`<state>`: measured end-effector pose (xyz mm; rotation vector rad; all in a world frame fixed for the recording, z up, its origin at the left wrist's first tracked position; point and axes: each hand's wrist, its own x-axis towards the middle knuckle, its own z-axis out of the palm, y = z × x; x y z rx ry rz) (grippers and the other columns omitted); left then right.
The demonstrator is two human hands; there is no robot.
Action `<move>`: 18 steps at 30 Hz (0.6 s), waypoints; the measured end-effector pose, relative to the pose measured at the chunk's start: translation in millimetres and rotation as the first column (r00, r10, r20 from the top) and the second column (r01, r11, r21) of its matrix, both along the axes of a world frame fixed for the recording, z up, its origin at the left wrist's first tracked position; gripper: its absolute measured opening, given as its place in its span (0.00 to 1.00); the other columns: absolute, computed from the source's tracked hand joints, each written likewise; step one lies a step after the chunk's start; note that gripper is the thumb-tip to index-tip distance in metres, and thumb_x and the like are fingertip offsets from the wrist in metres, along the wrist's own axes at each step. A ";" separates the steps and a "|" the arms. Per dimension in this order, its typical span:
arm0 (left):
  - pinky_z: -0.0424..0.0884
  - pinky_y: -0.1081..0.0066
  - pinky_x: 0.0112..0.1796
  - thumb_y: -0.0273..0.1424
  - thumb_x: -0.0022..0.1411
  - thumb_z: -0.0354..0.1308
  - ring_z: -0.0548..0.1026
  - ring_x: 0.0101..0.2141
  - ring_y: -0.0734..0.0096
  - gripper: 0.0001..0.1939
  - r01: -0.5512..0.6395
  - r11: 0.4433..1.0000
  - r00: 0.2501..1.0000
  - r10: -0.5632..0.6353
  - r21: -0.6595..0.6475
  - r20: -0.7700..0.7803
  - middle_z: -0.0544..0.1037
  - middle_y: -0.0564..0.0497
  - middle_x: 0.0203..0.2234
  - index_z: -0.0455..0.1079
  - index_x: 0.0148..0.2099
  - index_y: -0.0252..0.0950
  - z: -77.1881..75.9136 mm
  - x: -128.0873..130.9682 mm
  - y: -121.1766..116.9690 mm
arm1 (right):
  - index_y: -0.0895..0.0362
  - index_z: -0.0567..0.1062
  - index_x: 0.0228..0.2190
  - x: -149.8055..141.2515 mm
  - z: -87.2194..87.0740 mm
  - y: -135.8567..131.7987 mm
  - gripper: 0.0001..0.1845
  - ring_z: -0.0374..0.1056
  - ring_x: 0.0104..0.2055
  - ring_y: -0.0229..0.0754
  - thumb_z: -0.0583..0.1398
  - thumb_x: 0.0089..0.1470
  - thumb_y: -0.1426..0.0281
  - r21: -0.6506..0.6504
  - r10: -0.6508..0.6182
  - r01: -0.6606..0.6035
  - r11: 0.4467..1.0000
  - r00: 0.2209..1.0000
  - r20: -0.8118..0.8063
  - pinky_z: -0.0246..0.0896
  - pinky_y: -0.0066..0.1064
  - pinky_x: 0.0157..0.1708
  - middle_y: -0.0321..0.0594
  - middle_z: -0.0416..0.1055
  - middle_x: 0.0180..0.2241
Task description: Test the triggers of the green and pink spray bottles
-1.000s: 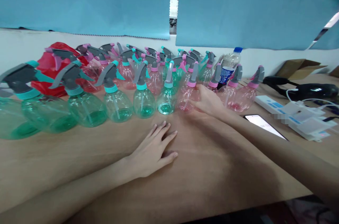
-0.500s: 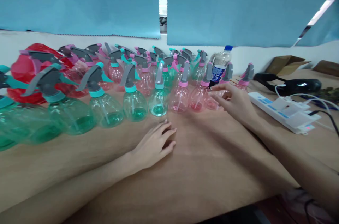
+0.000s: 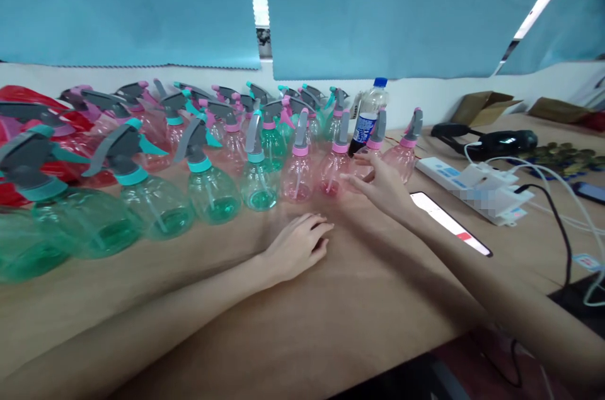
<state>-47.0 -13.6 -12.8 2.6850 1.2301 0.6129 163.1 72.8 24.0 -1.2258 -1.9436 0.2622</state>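
My left hand (image 3: pixel 301 245) rests low over the wooden table with its fingers loosely stretched out and nothing in them. Just behind it stand a spray bottle with a turquoise collar and green liquid (image 3: pixel 259 186) and a pink spray bottle (image 3: pixel 299 176). My right hand (image 3: pixel 380 184) is held above the table, thumb and fingers apart. Its fingertips are close to a second pink spray bottle (image 3: pixel 332 174) with a little pink liquid; whether they touch it I cannot tell. Another pink spray bottle (image 3: pixel 376 138) is partly hidden behind this hand.
Several more green spray bottles (image 3: pixel 212 192) continue the row leftward, others stand behind. A cola-like bottle with blue cap (image 3: pixel 366 123) is at the back. Rightward lie a phone (image 3: pixel 449 223), a power strip (image 3: pixel 472 189) with cables, a black device (image 3: pixel 508 143) and cardboard boxes (image 3: pixel 484 108).
The view has turned right, and the phone now shows beside my right forearm. Against the bottles, my left hand has shifted right and my right hand slightly left, toward the second pink bottle.
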 end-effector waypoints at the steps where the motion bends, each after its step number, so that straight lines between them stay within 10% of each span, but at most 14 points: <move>1: 0.68 0.54 0.54 0.25 0.64 0.49 0.71 0.51 0.57 0.15 0.012 1.000 1.000 -0.012 0.002 0.004 0.75 0.42 0.48 0.69 0.52 0.32 -0.1 3.6 2.2 | 0.57 0.68 0.51 1.6 -0.6 -1.7 0.27 0.74 0.35 0.50 0.60 0.53 0.57 0.000 -0.013 0.013 1.000 1.000 0.005 0.68 0.46 0.39 0.50 0.72 0.51; 10: 0.73 0.59 0.46 0.23 0.63 0.49 0.75 0.42 0.61 0.12 0.049 0.999 0.995 -0.051 0.022 0.089 0.75 0.44 0.41 0.68 0.47 0.33 3.1 17.9 12.9 | 0.60 0.63 0.57 -9.0 -0.4 9.4 0.39 0.64 0.56 0.59 0.60 0.51 0.51 0.026 0.016 -0.017 1.000 0.999 0.035 0.61 0.50 0.51 0.56 0.65 0.57; 18: 0.73 0.59 0.44 0.21 0.62 0.50 0.75 0.41 0.63 0.11 0.028 0.998 0.981 -0.039 0.058 0.191 0.76 0.46 0.39 0.67 0.46 0.33 0.7 12.0 14.4 | 0.65 0.62 0.56 -33.5 -1.0 20.7 0.39 0.66 0.53 0.63 0.60 0.52 0.52 -0.066 -0.076 0.082 0.994 0.993 0.089 0.62 0.50 0.46 0.60 0.68 0.52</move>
